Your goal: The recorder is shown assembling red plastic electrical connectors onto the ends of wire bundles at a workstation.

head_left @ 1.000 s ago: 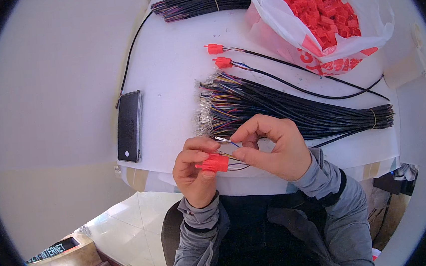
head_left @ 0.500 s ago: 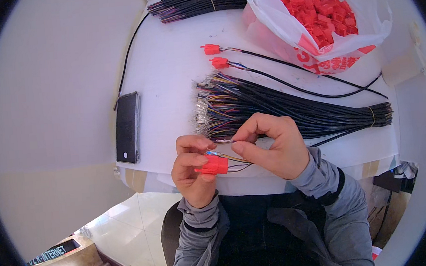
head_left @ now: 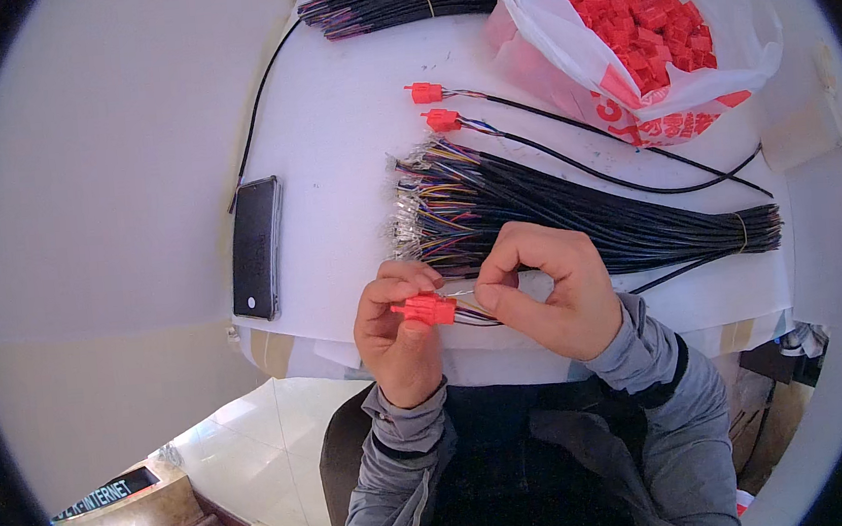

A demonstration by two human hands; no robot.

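Note:
Near the table's front edge, my left hand [head_left: 397, 339] grips a red plastic connector housing [head_left: 429, 309] between thumb and fingers. Several thin coloured wires [head_left: 472, 313] run out of its right side toward my right hand. My right hand [head_left: 550, 287] pinches a thin pale wire [head_left: 460, 292] between thumb and forefinger, its far end close to the housing's upper edge. Whether that end is inside the housing I cannot tell. Just beyond both hands lies a large bundle of black cables [head_left: 574, 201], bare wire ends with metal terminals to the left.
Two cables with red connectors [head_left: 443, 120] lie behind the bundle. A white plastic bag [head_left: 533, 46] full of red housings [head_left: 655, 27] stands at the back right. Another cable bundle [head_left: 391, 6] lies at the back. A phone [head_left: 257, 248] rests at the left edge.
The red housing has turned and risen slightly in my left hand. Its upper edge is now close to the wire in my right hand. The whole view has shifted slightly.

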